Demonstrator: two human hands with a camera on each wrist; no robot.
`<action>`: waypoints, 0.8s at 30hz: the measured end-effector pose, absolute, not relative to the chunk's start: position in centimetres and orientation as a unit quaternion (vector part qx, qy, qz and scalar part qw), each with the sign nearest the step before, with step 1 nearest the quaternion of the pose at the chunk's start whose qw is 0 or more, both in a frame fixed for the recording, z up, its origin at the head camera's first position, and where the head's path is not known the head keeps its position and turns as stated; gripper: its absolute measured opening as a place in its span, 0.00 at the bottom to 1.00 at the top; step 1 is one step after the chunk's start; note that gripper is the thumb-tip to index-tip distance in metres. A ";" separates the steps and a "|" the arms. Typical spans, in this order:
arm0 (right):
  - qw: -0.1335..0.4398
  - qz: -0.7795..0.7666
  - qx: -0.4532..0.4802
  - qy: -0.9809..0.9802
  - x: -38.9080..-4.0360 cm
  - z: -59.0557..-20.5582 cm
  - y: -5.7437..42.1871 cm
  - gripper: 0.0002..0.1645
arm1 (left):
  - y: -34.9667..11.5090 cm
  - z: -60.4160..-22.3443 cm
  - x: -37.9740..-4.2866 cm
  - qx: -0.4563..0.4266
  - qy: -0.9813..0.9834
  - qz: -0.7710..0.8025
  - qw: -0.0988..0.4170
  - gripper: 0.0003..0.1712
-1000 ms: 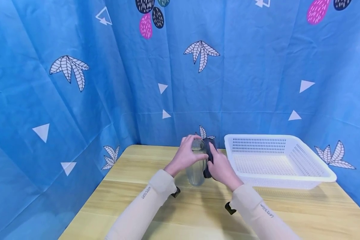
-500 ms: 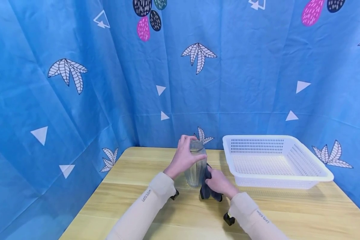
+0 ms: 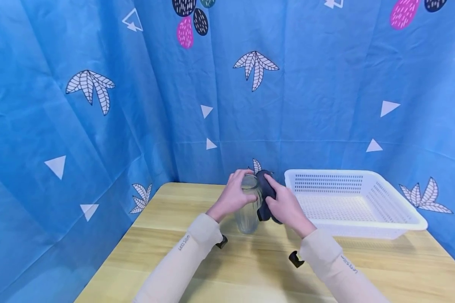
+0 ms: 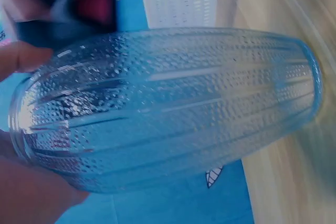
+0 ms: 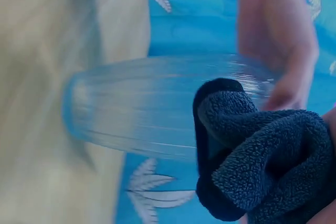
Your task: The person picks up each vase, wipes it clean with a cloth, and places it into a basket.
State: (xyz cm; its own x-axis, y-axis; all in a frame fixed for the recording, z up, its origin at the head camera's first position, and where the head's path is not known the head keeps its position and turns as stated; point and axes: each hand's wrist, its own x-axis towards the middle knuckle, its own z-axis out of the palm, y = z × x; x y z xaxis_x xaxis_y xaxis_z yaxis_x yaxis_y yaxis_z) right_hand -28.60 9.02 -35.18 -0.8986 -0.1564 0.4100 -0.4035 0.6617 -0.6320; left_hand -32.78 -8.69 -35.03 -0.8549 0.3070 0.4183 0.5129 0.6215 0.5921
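Observation:
A clear glass vase (image 3: 246,221) with ribbed, dimpled walls stands upright, its base at the tabletop. My left hand (image 3: 236,197) grips it near the rim, fingers behind and thumb in front. In the left wrist view the vase (image 4: 173,108) fills the middle, thumb and fingers at its mouth end. My right hand (image 3: 287,209) holds a bunched dark grey cloth (image 3: 266,191) at the upper right side of the vase. Fuzzy pile and a black edge show on the cloth (image 5: 257,156) in the right wrist view, where it overlaps the glass.
To the right of the hands sits a white perforated plastic basket (image 3: 354,227) on the wooden table (image 3: 167,248). A blue patterned curtain (image 3: 318,105) hangs behind and along the sides of the table.
My right hand took the cloth down the vase's right side, then back up toward the rim. The left hand keeps its hold and the vase stays in place.

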 end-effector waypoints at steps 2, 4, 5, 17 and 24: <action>0.184 0.373 0.171 -0.893 -28.4 -34.6 8.9 0.41 | -8.7 -35.3 -32.9 -0.233 -0.885 -0.377 0.140 0.41; 0.196 0.362 0.178 -0.894 -28.2 -34.5 8.7 0.42 | -8.6 -35.7 -33.1 -0.229 -0.883 -0.383 0.149 0.42; 0.196 0.356 0.177 -0.896 -28.2 -34.7 8.7 0.42 | -8.5 -35.9 -33.1 -0.226 -0.881 -0.385 0.156 0.43; 0.057 0.328 0.123 -0.935 -29.0 -41.1 8.4 0.41 | -8.6 -36.4 -33.0 -0.196 -0.873 -0.413 0.167 0.42; -0.029 0.340 0.139 -0.930 -29.1 -43.4 8.7 0.37 | -8.5 -35.7 -33.1 -0.196 -0.892 -0.364 0.182 0.42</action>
State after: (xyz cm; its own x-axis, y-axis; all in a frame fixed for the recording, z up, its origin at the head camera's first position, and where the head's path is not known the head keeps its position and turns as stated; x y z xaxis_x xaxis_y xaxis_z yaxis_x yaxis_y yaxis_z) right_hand -29.08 8.66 -43.39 -0.9595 -0.2787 0.0413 -0.2397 0.7304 -0.6396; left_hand -33.09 -8.52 -35.74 -0.8571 0.2179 0.4669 0.4824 0.6576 0.5787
